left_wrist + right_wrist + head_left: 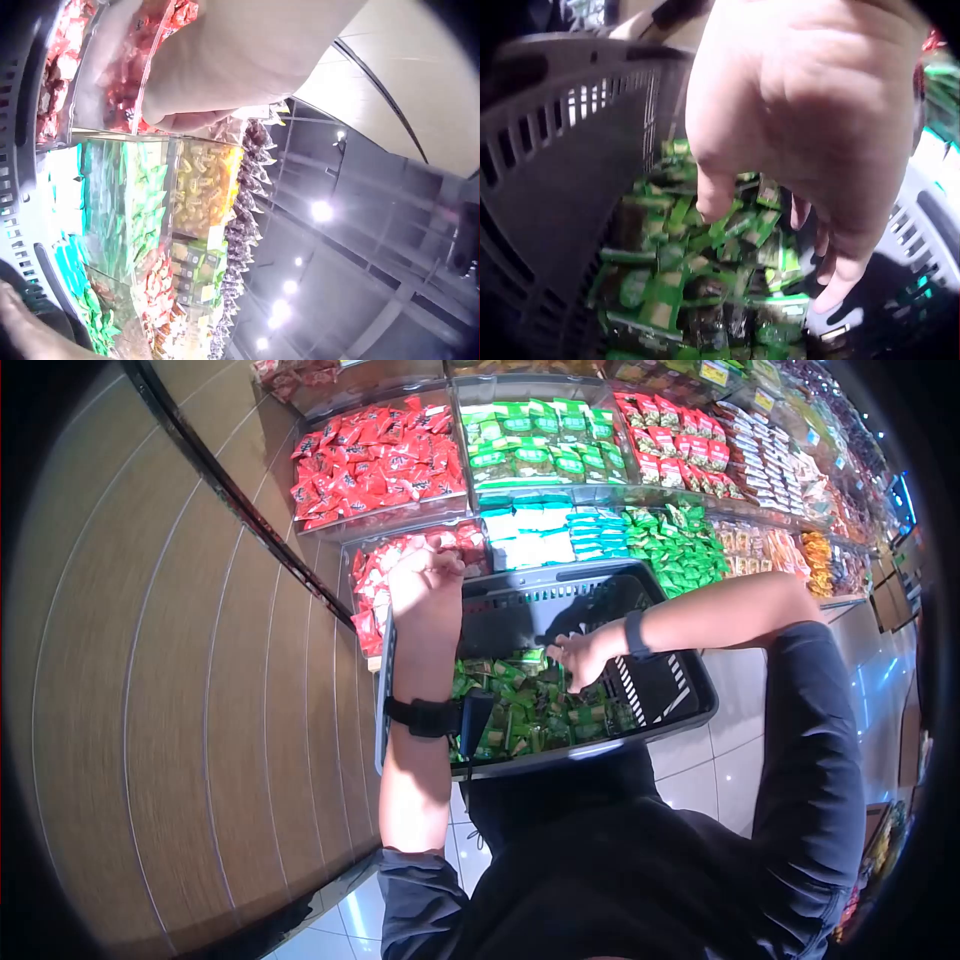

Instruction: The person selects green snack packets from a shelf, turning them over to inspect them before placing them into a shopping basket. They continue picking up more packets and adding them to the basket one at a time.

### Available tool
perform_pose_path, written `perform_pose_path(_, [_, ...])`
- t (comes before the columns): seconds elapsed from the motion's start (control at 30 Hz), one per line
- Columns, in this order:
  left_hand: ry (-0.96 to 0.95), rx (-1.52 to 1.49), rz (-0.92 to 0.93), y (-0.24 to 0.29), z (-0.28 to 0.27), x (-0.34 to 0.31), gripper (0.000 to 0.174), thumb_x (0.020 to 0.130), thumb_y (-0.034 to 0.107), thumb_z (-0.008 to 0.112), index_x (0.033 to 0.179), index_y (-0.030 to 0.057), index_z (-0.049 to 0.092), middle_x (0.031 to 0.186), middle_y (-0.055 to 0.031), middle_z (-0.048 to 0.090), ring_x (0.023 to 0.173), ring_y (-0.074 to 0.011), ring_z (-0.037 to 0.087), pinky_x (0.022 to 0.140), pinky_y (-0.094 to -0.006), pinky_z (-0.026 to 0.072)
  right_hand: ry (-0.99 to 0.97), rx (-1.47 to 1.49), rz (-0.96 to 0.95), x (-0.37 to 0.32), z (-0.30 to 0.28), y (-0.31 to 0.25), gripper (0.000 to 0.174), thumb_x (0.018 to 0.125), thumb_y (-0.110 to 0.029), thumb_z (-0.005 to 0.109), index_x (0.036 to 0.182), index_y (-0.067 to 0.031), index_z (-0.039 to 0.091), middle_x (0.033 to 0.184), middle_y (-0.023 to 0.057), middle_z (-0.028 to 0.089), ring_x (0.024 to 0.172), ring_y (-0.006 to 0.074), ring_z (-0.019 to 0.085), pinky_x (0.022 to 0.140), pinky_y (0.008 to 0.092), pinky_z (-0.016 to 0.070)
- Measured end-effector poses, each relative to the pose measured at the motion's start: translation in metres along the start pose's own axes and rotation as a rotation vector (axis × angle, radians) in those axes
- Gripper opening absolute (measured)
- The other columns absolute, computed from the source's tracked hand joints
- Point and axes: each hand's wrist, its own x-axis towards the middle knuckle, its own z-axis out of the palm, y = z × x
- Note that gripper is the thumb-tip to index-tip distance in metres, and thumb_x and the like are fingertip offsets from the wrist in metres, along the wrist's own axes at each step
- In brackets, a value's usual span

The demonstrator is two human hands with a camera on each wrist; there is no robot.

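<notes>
A dark grey plastic shopping basket (560,580) holds many small green packets (535,710), heaped over its floor. My right hand (585,658) is inside the basket, above the heap. In the right wrist view its fingers (844,277) point down, spread from the thumb, with no packet between them. My left forearm crosses the basket's left side. Beyond the rim, my left hand (428,570) is raised in front of a bin of red-and-white packets (470,540), fingers loosely bent and no item showing in it. The left wrist view hides most of its fingers.
Tiered shelves rise ahead, with red packets (380,460), green-and-white bags (540,440), blue-and-white packets (545,530) and green packets (690,545). A wood-panelled wall (200,660) stands close on the left. Light floor tiles (730,760) show on the right.
</notes>
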Motion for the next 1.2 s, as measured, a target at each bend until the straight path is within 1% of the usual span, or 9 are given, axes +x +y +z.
perform_pose_path(0.17, [-0.291, 0.974, 0.658, -0.022, -0.054, 0.028, 0.011, 0.08, -0.012, 0.049, 0.083, -0.0032, 0.054, 0.101, -0.0149, 0.055, 0.078, -0.0255, 0.05, 0.077, -0.039, 0.0446, 0.014, 0.004, -0.003, 0.079, 0.041, 0.008, 0.102, 0.087, -0.042, 0.064, 0.161, -0.0175, -0.002, 0.163, 0.0251, 0.005, 0.139, 0.0476, 0.036, 0.109, 0.0521, 0.0404])
perform_pose_path(0.37, [-0.197, 1.025, 0.526, -0.014, -0.045, 0.014, 0.009, 0.09, 0.004, 0.063, 0.087, -0.0005, 0.057, 0.086, -0.0165, 0.064, 0.083, -0.0227, 0.059, 0.095, -0.0392, 0.0486, 0.064, 0.146, -0.235, 0.12, 0.078, 0.02, 0.08, 0.085, -0.033, 0.072, 0.149, -0.002, 0.035, 0.137, 0.0251, 0.045, 0.123, 0.0365, 0.05, 0.1, 0.0465, 0.0456])
perform_pose_path(0.43, [-0.324, 1.302, 0.9, -0.016, -0.043, 0.015, 0.006, 0.093, 0.001, 0.058, 0.098, 0.0025, 0.057, 0.065, -0.0055, 0.057, 0.064, -0.0188, 0.052, 0.071, -0.0352, 0.0482, 0.121, 0.026, -0.505, 0.15, 0.113, 0.038, 0.05, 0.09, -0.04, 0.061, 0.112, 0.0056, 0.062, 0.095, 0.0181, 0.064, 0.097, 0.0321, 0.062, 0.091, 0.0434, 0.0463])
perform_pose_path(0.5, [-0.216, 0.889, 0.236, -0.008, -0.086, 0.06, 0.029, 0.09, -0.005, 0.051, 0.118, 0.0022, 0.051, 0.067, -0.0049, 0.053, 0.06, -0.016, 0.046, 0.063, -0.0331, 0.0439, 0.115, -0.057, -0.507, 0.144, 0.106, 0.04, 0.049, 0.091, -0.035, 0.061, 0.119, 0.0059, 0.058, 0.101, 0.0189, 0.063, 0.099, 0.0333, 0.061, 0.094, 0.0442, 0.0459])
perform_pose_path(0.6, [-0.6, 1.549, 1.365, -0.018, -0.094, 0.089, 0.064, 0.084, -0.011, 0.044, 0.143, 0.0039, 0.025, 0.107, -0.0121, 0.05, 0.061, -0.0146, 0.046, 0.066, -0.0341, 0.0453, -0.062, -0.026, -0.372, 0.135, 0.086, 0.033, 0.062, 0.086, -0.03, 0.072, 0.13, 0.0068, 0.048, 0.117, 0.0212, 0.061, 0.107, 0.0344, 0.059, 0.094, 0.043, 0.0485])
perform_pose_path(0.63, [-0.46, 1.434, 0.998, -0.011, -0.068, 0.059, 0.012, 0.079, -0.007, 0.057, 0.082, 0.0003, 0.066, 0.09, -0.0165, 0.067, 0.093, -0.027, 0.067, 0.089, -0.0407, 0.0533, -0.308, 0.138, -0.377, 0.082, 0.049, -0.002, 0.076, 0.078, -0.036, 0.082, 0.131, 0.0068, 0.048, 0.121, 0.0214, 0.062, 0.111, 0.0346, 0.059, 0.095, 0.043, 0.0485])
perform_pose_path(0.7, [-0.079, 0.029, -0.071, 0.003, -0.028, 0.036, 0.025, 0.082, -0.007, 0.055, 0.107, -0.0043, 0.056, 0.1, -0.0173, 0.06, 0.088, -0.0267, 0.061, 0.08, -0.0398, 0.0524, -0.241, -0.081, -0.528, 0.128, 0.086, 0.015, 0.083, 0.074, -0.037, 0.086, 0.133, 0.0054, 0.048, 0.125, 0.0223, 0.063, 0.113, 0.0338, 0.06, 0.095, 0.0442, 0.0491])
perform_pose_path(0.8, [-0.04, 0.07, -0.132, 0.015, -0.045, 0.06, 0.068, 0.081, -0.02, 0.042, 0.142, 0.0073, 0.029, 0.123, -0.0163, 0.046, 0.076, -0.0221, 0.051, 0.073, -0.0395, 0.0469, -0.306, 0.167, -0.381, 0.12, 0.083, 0.019, 0.069, 0.078, -0.04, 0.084, 0.124, 0.004, 0.056, 0.116, 0.0209, 0.067, 0.104, 0.0322, 0.064, 0.089, 0.0443, 0.0519])
perform_pose_path(1.2, [-0.313, 0.045, -0.151, 0.005, -0.005, 0.016, 0.028, 0.081, -0.009, 0.057, 0.107, -0.0031, 0.047, 0.097, -0.0161, 0.052, 0.086, -0.0287, 0.051, 0.079, -0.0418, 0.0484, 0.114, 0.421, -0.903, 0.054, 0.02, 0.034, 0.016, 0.07, -0.005, 0.066, 0.076, 0.005, 0.055, 0.066, 0.013, 0.054, 0.065, 0.0224, 0.052, 0.059, 0.0394, 0.0425])
